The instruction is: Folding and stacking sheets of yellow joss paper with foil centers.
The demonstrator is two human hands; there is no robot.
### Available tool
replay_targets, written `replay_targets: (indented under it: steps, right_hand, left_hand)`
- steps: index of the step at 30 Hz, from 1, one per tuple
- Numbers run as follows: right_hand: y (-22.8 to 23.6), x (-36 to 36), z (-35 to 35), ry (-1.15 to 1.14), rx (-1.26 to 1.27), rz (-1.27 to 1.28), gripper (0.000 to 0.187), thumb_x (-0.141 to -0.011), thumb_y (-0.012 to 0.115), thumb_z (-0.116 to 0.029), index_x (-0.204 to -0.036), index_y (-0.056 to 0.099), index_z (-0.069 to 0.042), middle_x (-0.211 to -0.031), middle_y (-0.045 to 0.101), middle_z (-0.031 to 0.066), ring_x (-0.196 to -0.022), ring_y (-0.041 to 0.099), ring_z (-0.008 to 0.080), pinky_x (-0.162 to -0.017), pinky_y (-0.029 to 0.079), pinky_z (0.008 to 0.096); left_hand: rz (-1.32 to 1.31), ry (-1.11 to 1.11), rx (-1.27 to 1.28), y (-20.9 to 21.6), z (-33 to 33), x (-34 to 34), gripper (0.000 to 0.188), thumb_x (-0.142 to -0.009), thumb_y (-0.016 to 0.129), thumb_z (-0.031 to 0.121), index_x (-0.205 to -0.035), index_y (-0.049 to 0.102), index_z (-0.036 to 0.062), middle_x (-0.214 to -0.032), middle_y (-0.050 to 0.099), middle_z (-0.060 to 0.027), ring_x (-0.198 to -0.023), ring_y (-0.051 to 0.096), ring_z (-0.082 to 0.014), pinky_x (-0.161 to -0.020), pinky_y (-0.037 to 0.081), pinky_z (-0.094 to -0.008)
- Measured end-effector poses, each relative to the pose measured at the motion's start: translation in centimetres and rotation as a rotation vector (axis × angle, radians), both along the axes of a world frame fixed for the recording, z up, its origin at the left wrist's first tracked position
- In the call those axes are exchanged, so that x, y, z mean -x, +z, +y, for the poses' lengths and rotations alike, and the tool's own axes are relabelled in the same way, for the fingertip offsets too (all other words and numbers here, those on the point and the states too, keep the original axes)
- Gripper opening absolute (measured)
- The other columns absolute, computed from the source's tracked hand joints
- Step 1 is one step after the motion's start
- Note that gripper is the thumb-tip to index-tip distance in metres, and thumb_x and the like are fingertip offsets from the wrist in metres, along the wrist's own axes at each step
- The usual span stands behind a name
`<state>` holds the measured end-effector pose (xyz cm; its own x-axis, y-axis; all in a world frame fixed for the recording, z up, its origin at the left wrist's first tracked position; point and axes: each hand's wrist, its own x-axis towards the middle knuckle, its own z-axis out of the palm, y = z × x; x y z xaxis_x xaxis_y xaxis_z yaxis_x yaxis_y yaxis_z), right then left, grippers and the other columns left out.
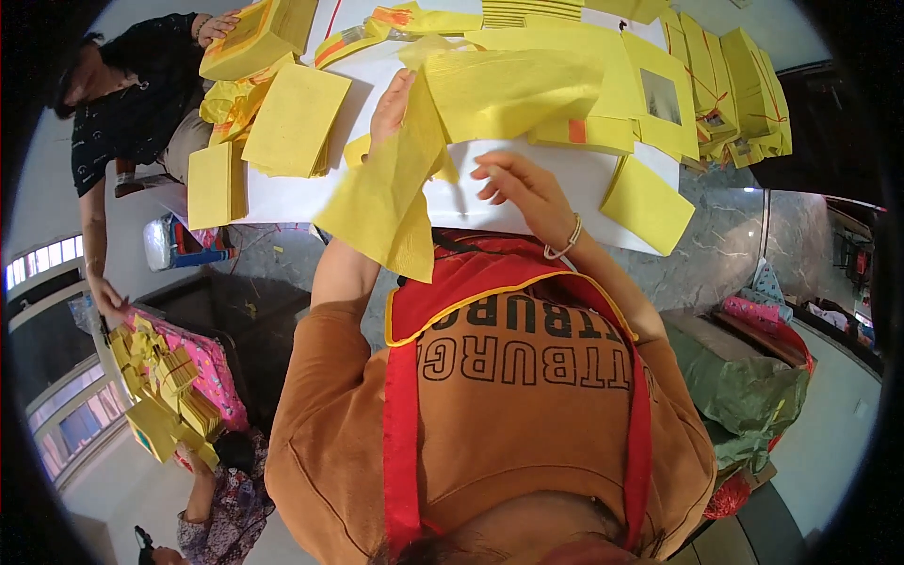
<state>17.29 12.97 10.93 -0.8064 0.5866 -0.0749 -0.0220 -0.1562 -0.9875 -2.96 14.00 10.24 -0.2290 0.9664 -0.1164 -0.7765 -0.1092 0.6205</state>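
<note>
A thin yellow paper sheet point(381, 202) hangs crumpled over my left forearm and in front of my left hand point(390, 108). That hand grips the sheet near its upper part, and the paper hides some of its fingers. Another large, wrinkled yellow sheet point(508, 89) spreads beyond it across the table. My right hand point(523, 188), with a pale bangle at the wrist, is raised over the table's near edge. Its fingers are loosely bent and apart, with nothing in them. Close by on the right lies a yellow paper stack point(650, 205).
Yellow paper stacks point(297, 118) cover the left of the white table point(471, 169); red-tied bundles point(716, 89) stand at the far right. A person in black point(141, 94) rests a hand on a block at left. Another person point(221, 499) handles yellow paper lower left.
</note>
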Motion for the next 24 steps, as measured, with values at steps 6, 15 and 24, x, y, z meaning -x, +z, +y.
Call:
replay_targets:
  steps: [6,15,24]
  right_hand:
    - [0.0,1.6,2.8,-0.312,0.364,0.228,0.05,-0.09,0.035,-0.041,-0.126,0.037,-0.006,-0.119,0.047,0.0091,-0.107,0.047,0.0167,-0.088,0.041,0.0301]
    - [1.3,0.1,6.0,-0.245,0.738,0.599,0.04,-0.09,0.038,-0.031,-0.12,0.042,-0.004,-0.111,0.054,0.0087,-0.1,0.054,0.0199,-0.086,0.044,0.0345]
    - [0.5,-1.8,6.7,-0.271,0.455,0.458,0.047,-0.079,0.05,-0.005,-0.125,0.037,-0.004,-0.116,0.05,0.0097,-0.104,0.051,0.0193,-0.087,0.043,0.0314]
  left_hand:
    - [0.463,-0.165,-0.125,1.7,-0.2,-1.1,0.016,-0.089,0.045,0.016,-0.096,0.052,0.004,-0.088,0.057,-0.0016,-0.078,0.054,-0.0087,-0.071,0.043,-0.0219]
    - [1.622,0.25,-0.489,4.2,0.0,-3.4,0.03,-0.078,0.057,0.017,-0.107,0.056,0.0086,-0.108,0.054,-0.0091,-0.105,0.047,-0.0255,-0.087,0.037,-0.0372]
    - [0.58,-0.453,-0.002,3.5,0.2,-2.6,0.04,-0.082,0.056,0.009,-0.119,0.044,0.0003,-0.107,0.056,-0.0061,-0.093,0.054,-0.0111,-0.081,0.044,-0.0253]
